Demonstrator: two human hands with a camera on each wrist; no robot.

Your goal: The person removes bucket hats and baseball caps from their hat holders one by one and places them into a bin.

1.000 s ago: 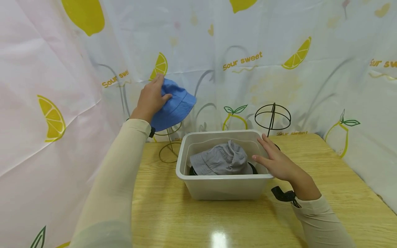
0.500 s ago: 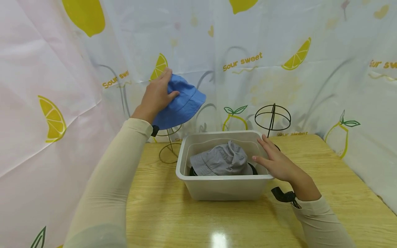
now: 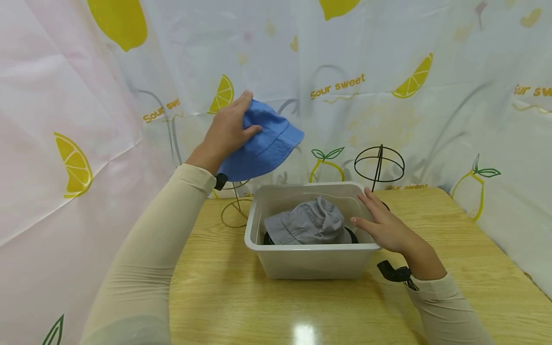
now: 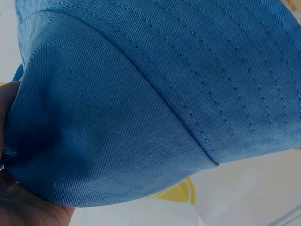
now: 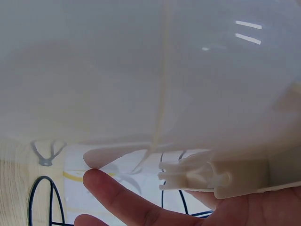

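Observation:
A blue bucket hat (image 3: 263, 143) hangs in the air from my left hand (image 3: 228, 127), which grips it by the crown, brim slanting down. In the left wrist view the hat (image 4: 108, 108) fills most of the picture, with finger parts (image 4: 33, 205) at its gathered crown. My right hand (image 3: 388, 225) rests at the right rim of a pale plastic bin (image 3: 315, 262), fingers spread. A crumpled grey bucket hat (image 3: 308, 221) lies inside the bin over something dark. From the right wrist, the bin's glossy outer wall (image 5: 117, 75) shows above the extended fingers (image 5: 127, 200).
A black wire hat stand (image 3: 379, 163) rises behind the bin's right end. Another wire stand (image 3: 235, 211), brass-coloured, is at the left, its top hidden by the blue hat. Below lies a wooden table (image 3: 258, 311); a lemon-print curtain (image 3: 336, 48) hangs close behind.
My left hand has carried the blue hat right and slightly up, away from the left wire stand and closer to above the bin. My right hand stays at the rim.

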